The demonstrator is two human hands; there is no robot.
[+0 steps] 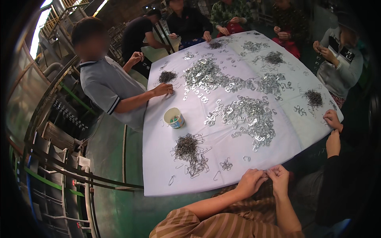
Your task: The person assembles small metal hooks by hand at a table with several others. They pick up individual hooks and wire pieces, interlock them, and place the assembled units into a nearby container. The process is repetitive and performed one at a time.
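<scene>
At the table's near edge my left hand point(251, 182) and my right hand point(279, 179) meet, fingertips pinched together. Whatever small piece they hold between them is too small and hidden to name. Just beyond them lies a single silver curved metal piece point(247, 158). A small cluster of thin wire hooks point(226, 164) sits left of my hands, with one loose wire hook point(216, 175) near the edge. Farther left is a larger heap of dark wire hooks point(186, 146). Ahead of my hands spreads a heap of shiny S-shaped metal pieces point(254, 119).
A white-covered table point(158, 178) carries more metal heaps and a paper tub point(174, 118) with green bits inside. A person in a grey shirt point(107, 83) reaches in from the left. Another person's hands point(333, 129) work close on my right; several people sit around the far side.
</scene>
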